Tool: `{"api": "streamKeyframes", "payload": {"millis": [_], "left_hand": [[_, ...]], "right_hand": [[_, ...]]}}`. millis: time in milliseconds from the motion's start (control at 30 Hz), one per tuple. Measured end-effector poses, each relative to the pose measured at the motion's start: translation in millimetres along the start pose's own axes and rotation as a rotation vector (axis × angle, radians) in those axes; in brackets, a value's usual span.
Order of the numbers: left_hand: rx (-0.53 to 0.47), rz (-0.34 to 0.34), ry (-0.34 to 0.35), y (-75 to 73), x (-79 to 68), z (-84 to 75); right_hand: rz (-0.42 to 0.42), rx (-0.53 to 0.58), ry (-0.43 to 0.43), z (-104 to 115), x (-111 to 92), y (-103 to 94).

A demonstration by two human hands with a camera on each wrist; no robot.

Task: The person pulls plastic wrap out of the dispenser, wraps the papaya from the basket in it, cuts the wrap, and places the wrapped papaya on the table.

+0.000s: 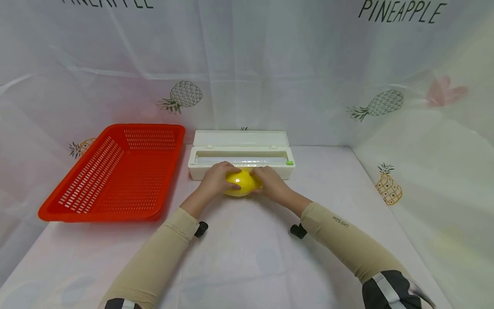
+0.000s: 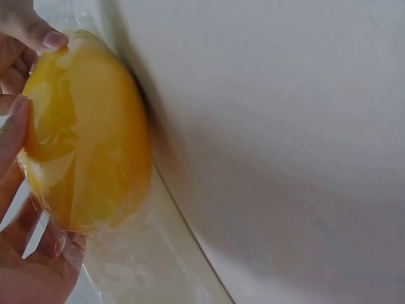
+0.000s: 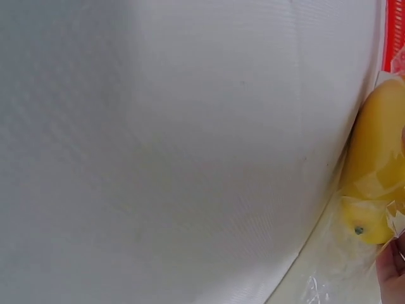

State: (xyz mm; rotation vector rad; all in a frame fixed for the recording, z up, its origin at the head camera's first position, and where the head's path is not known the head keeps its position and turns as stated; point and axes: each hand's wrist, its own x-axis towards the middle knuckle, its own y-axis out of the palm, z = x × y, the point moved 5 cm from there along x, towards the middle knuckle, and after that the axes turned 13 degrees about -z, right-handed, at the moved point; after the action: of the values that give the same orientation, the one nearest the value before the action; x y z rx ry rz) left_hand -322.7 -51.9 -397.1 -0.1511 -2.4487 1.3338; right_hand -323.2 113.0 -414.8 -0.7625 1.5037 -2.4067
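Observation:
A smooth yellow mango [image 1: 245,184], loosely covered in clear cling film [image 2: 123,269], is held between both hands at the front of a white cling film dispenser [image 1: 278,172]. My left hand [image 1: 216,178] grips its left end, fingers over the top and thumb on the near side. At the opposite end, my right hand [image 1: 273,184] grips it in much the same way. In the right wrist view, the mango's small dark stem spot shows through wrinkled film. The dispenser's lid [image 1: 241,138] is raised, and its green slider [image 1: 290,162] sits at the right end.
A red plastic basket [image 1: 162,189] with slotted sides stands at the left of the white-covered table [image 1: 239,257]. A pineapple-printed sheet [image 1: 270,64] hangs behind the dispenser and along the right side.

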Motion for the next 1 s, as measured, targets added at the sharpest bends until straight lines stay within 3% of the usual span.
{"api": "streamKeyframes", "payload": {"millis": [233,433,633,800,1000], "left_hand": [[-0.054,0.017,0.004,4.0,2.9,0.4],[-0.009,0.057,0.034,3.6,3.4,-3.3],[-0.001,0.091,0.004,1.2,6.0,-7.4],[-0.011,0.099,-0.01,-0.1,7.8,-10.4],[-0.026,0.114,-0.068,-2.6,6.7,-8.1]], "right_hand": [[0.001,0.097,0.071,-8.7,-1.6,-0.7],[-0.031,0.215,0.113,-12.3,-7.8,-4.8],[-0.088,0.277,0.141,-10.8,-12.8,-12.7],[-0.169,0.344,0.167,-18.9,-18.3,-26.6],[-0.333,0.411,0.224,-43.3,-28.1,-51.0]]}}
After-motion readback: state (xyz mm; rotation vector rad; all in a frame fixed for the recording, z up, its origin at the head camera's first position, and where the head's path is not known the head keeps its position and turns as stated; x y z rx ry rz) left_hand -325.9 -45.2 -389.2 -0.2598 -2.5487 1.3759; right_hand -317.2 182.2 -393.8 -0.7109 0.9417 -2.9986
